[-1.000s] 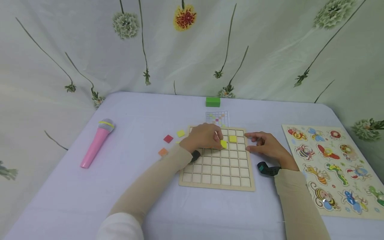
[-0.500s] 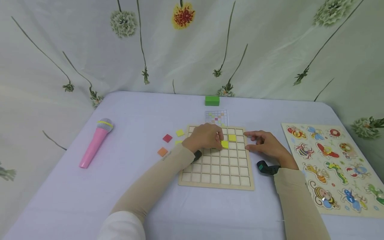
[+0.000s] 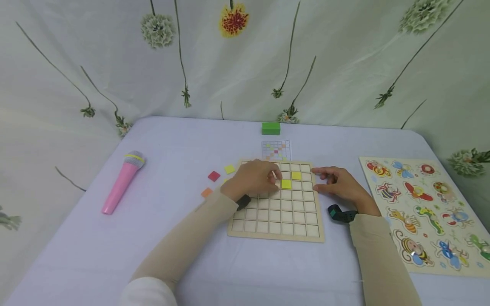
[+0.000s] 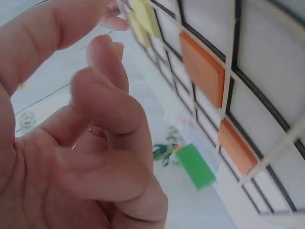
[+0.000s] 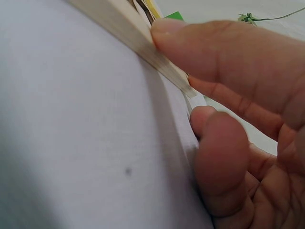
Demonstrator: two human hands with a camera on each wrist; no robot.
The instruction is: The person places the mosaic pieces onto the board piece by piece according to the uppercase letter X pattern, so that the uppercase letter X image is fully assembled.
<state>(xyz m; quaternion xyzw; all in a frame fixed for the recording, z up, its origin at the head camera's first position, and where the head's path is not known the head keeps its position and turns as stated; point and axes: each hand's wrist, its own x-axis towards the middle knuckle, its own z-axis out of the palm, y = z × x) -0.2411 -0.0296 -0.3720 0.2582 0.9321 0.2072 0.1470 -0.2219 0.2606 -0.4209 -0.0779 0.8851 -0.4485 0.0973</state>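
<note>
A wooden grid board (image 3: 275,238) lies mid-table. Two yellow square tiles sit in its squares, the nearer tile (image 3: 286,184) just right of my left fingertips and the farther tile (image 3: 296,175) up and to the right. My left hand (image 3: 252,178) hovers over the board's upper left, fingers loosely bent with nothing between them. Two orange tiles show in the left wrist view, the larger-looking tile (image 4: 202,69) and another orange tile (image 4: 237,148); from the head view my left hand hides them. My right hand (image 3: 340,187) touches the board's right edge with thumb and a finger.
Loose tiles lie left of the board: a red tile (image 3: 214,175), a yellow tile (image 3: 229,169), an orange tile (image 3: 206,193). Behind it are a printed pattern card (image 3: 276,149) and a green block (image 3: 271,128). A pink microphone (image 3: 122,182) lies left, an insect puzzle board (image 3: 417,204) right.
My left hand set the nearer yellow tile into a square, let go, and drew back slightly left. The right hand stays at the board's edge.
</note>
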